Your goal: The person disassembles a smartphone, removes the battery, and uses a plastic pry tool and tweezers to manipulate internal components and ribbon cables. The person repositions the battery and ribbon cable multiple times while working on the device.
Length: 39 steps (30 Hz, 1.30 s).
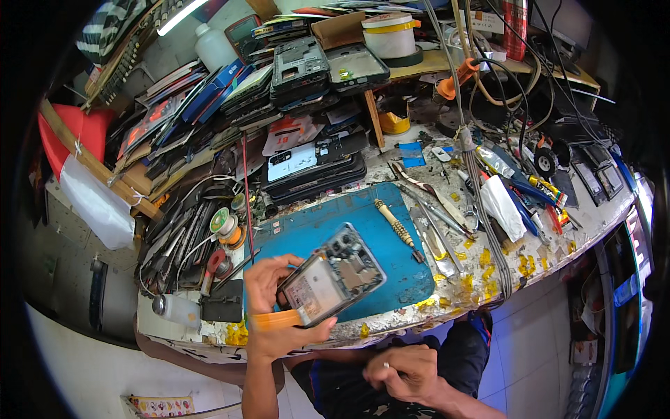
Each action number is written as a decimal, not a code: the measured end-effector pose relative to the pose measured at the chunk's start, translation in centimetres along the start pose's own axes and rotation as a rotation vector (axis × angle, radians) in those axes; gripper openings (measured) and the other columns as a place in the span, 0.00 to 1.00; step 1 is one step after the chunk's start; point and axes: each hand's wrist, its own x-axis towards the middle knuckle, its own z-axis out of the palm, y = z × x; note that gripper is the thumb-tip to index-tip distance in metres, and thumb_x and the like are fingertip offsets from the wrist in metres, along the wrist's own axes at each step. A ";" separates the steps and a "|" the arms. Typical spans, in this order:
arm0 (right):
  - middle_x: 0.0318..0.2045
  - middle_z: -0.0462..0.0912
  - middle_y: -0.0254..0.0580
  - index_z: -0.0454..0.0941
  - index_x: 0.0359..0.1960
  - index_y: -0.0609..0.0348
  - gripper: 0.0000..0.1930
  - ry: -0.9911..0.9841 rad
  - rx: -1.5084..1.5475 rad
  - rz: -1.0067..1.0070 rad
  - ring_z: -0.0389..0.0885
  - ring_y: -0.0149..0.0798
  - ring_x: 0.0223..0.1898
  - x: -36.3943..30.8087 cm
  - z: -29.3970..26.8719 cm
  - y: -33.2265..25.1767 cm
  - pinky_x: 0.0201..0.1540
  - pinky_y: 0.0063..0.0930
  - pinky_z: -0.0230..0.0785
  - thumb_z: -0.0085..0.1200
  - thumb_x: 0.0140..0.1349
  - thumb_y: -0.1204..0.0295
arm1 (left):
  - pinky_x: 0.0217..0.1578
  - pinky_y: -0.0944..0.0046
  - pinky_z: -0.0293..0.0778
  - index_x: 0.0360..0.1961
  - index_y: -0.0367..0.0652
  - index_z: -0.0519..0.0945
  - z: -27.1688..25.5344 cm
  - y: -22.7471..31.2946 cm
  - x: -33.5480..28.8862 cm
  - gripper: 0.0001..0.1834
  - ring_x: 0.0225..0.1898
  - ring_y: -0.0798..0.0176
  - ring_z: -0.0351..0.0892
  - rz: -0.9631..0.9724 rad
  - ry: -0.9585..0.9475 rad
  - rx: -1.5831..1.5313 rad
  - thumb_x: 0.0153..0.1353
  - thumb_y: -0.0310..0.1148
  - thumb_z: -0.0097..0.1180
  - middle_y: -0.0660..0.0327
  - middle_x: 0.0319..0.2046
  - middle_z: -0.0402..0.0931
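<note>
My left hand (262, 297) grips an opened smartphone (333, 274) by its edges, tilted above the near part of a blue work mat (380, 293). The phone's inside faces up, with a battery and a circuit board showing. An orange band (276, 320) crosses this hand. Lower right, in front of the table edge and over my lap, my right hand (406, 371) is closed with curled fingers. A small pale spot shows at one finger; whatever the fingers hold, if anything, is hidden. A screwdriver with a ribbed, brass-coloured handle (395, 222) lies on the mat.
Stacked phone shells and parts (300, 66) fill the back. Solder spools (223, 222) and a clear bottle (176, 310) stand left. Tweezers (440, 237), glue tubes (548, 190), a crumpled white tissue (501, 209) and a hanging cable bundle (481, 209) occupy the right. An orange-handled tool (453, 80) hangs above.
</note>
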 end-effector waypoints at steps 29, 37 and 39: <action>0.68 0.61 0.56 0.45 0.74 0.60 0.59 -0.154 -0.108 0.420 0.71 0.50 0.65 7.6 -3.1 -2.8 0.63 0.46 0.71 0.78 0.45 0.66 | 0.67 0.23 0.40 0.78 0.52 0.42 2.9 4.8 -4.2 0.63 0.77 0.39 0.30 -0.396 0.362 -1.455 0.52 0.84 0.36 0.45 0.77 0.33; 0.63 0.68 0.69 0.46 0.74 0.55 0.48 -0.380 -0.487 0.354 0.71 0.68 0.60 10.3 -5.7 -2.0 0.61 0.50 0.67 0.67 0.57 0.69 | 0.54 0.26 0.73 0.75 0.40 0.40 1.7 1.8 -4.0 0.50 0.68 0.31 0.61 -0.416 0.244 -1.122 0.67 0.58 0.49 0.35 0.70 0.51; 0.64 0.66 0.70 0.46 0.74 0.55 0.45 -0.382 -0.513 0.305 0.69 0.70 0.61 10.4 -5.5 -1.9 0.61 0.51 0.65 0.63 0.60 0.73 | 0.54 0.28 0.75 0.75 0.40 0.42 2.2 1.4 -4.1 0.49 0.67 0.31 0.63 -0.411 0.277 -1.087 0.66 0.56 0.52 0.35 0.70 0.53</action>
